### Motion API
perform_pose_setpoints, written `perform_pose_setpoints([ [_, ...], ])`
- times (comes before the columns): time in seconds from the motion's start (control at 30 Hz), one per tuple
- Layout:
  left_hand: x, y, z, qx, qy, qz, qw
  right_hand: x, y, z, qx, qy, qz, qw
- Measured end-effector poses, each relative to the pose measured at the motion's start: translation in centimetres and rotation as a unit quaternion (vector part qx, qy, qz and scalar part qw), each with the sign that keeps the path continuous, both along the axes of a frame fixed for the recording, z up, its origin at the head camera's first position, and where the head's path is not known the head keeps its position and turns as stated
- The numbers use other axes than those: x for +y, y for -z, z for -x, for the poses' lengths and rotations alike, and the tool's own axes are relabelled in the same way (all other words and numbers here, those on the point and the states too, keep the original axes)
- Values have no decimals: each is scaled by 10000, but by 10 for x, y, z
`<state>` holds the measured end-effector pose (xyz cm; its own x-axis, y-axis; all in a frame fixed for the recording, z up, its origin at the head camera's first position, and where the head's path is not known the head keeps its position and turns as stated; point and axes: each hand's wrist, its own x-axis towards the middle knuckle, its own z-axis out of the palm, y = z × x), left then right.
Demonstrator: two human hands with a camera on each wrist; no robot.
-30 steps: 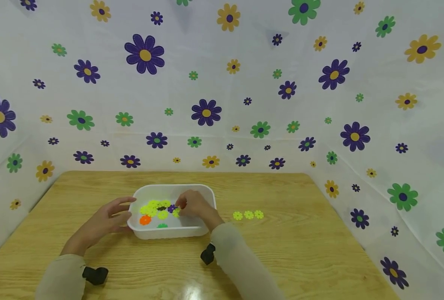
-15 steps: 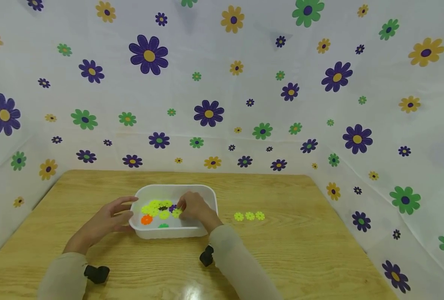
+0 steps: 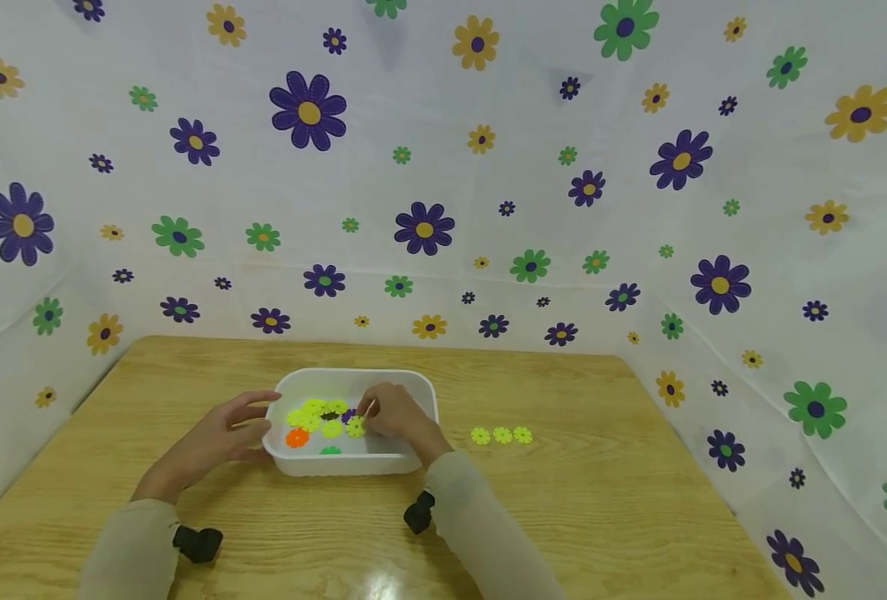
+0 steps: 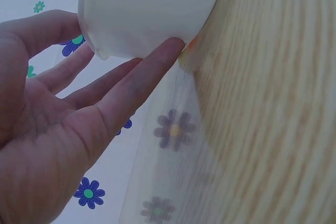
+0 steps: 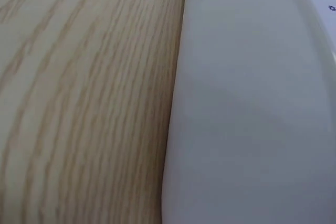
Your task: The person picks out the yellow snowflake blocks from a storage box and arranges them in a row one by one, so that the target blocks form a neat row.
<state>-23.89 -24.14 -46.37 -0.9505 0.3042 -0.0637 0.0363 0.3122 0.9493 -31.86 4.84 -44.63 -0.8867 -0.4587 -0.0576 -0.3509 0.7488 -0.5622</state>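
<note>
Left hand (image 3: 214, 433) is spread wide against the left end of the white tray (image 3: 346, 466) on the table (image 3: 601, 492); right hand (image 3: 397, 414) is inside, fingertips at a yellow flower disc (image 3: 354, 427), pinched or merely touched, can't tell.

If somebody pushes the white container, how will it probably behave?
The white container is probably stiff, since its walls show an even curve without sagging. It seems unlikely to tip, as it is wide and low and sits flat. It may slide rather easily, because the table looks smooth and reflects light.
</note>
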Motion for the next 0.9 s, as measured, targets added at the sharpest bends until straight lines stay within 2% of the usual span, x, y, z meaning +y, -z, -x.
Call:
perform_pose_setpoints([
  [0.17, 2, 0, 1, -22, 23, 23, 10000, 6, -7, -3, -383, 60, 353, 9986],
  [0.43, 2, -1, 1, -48, -5, 38, 10000, 17, -23, -10, -681, 59, 931, 9933],
  [0.9, 2, -1, 1, -55, 48, -14, 10000, 41, -40, -19, -815, 4, 1395, 9869],
])
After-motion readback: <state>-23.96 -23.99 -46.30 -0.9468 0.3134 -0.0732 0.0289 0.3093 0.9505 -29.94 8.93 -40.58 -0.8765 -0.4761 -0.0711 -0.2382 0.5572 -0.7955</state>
